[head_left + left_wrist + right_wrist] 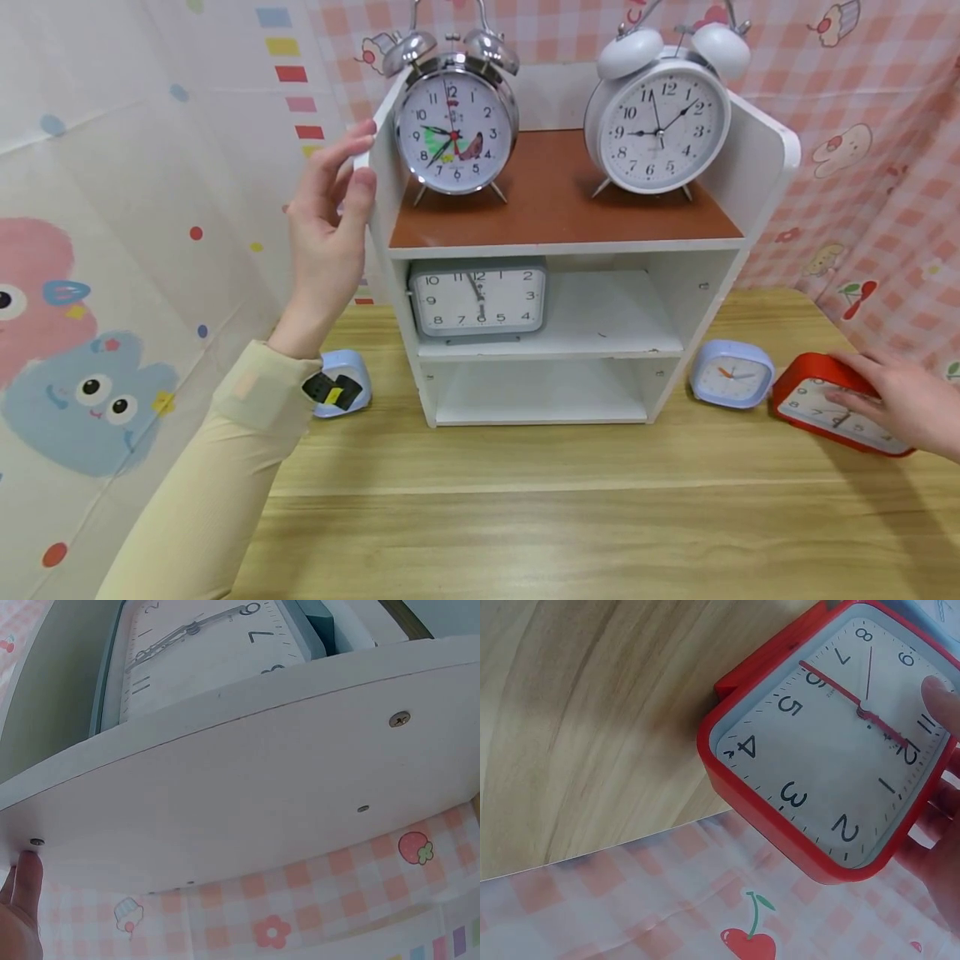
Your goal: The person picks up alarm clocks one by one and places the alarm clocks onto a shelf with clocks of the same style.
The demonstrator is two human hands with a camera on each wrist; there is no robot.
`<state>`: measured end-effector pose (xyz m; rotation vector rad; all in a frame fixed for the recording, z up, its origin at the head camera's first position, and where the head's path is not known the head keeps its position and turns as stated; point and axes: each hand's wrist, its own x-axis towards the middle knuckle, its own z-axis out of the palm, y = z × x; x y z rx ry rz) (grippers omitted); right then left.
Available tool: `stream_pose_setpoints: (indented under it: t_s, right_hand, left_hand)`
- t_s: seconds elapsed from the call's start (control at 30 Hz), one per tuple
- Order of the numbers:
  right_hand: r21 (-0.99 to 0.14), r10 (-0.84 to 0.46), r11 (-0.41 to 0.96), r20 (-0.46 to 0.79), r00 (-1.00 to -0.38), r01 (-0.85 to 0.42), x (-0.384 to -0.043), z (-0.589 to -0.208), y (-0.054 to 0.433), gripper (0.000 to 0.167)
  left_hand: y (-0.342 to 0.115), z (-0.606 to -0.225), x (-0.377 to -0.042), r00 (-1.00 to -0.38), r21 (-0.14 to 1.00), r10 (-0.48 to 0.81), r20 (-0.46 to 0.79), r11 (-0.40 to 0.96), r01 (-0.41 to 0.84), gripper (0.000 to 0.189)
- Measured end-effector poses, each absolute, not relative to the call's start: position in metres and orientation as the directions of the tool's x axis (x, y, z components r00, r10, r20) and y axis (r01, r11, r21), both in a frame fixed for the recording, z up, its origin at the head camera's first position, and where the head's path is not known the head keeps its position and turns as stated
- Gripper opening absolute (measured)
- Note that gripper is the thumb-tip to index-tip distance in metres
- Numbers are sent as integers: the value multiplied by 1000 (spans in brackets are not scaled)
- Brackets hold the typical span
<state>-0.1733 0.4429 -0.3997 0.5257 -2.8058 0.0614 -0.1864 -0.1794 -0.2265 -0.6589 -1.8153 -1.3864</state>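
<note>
My left hand (326, 217) touches the upper left side of a small white shelf unit (607, 304), its fingers fairly straight. In the left wrist view, a fingertip (29, 874) rests against the outer side panel (225, 795) near a screw. On the right, my right hand (911, 400) grips a red rectangular clock (806, 371) standing on the table. The right wrist view has the thumb (943, 701) over the clock's white face (780, 765) and the other fingers along its red top edge. A small light-blue clock (731, 375) stands just left of the red one.
On the unit's brown top stand a silver twin-bell alarm clock (455, 137) and a white one (660, 133). A grey rectangular clock (480, 300) occupies the left of the middle shelf. Another light-blue clock (348, 375) is partly behind my left wrist. Patterned cloth (832, 158) hangs behind.
</note>
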Motion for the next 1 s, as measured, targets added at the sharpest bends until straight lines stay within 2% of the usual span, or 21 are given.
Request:
stream_pose_setpoints:
  t_s: [0.37, 0.67, 0.87, 1.0]
  right_hand:
    - [25, -338, 938, 296, -893, -346, -166, -398, 441, 62]
    - [67, -433, 892, 408, -804, -447, -159, -392, 437, 63]
    - [83, -428, 898, 397, -812, -432, -152, -378, 428, 65]
    - [101, -452, 886, 406, -794, -453, -146, -368, 418, 64]
  left_hand:
    - [-179, -226, -186, -589, 572, -28, 808, 284, 770, 33]
    - [-179, -227, -187, -581, 568, -40, 813, 272, 776, 33]
    - [-179, -227, -187, -570, 558, -38, 821, 268, 786, 34]
    - [-178, -227, -186, -577, 568, -48, 815, 261, 781, 33]
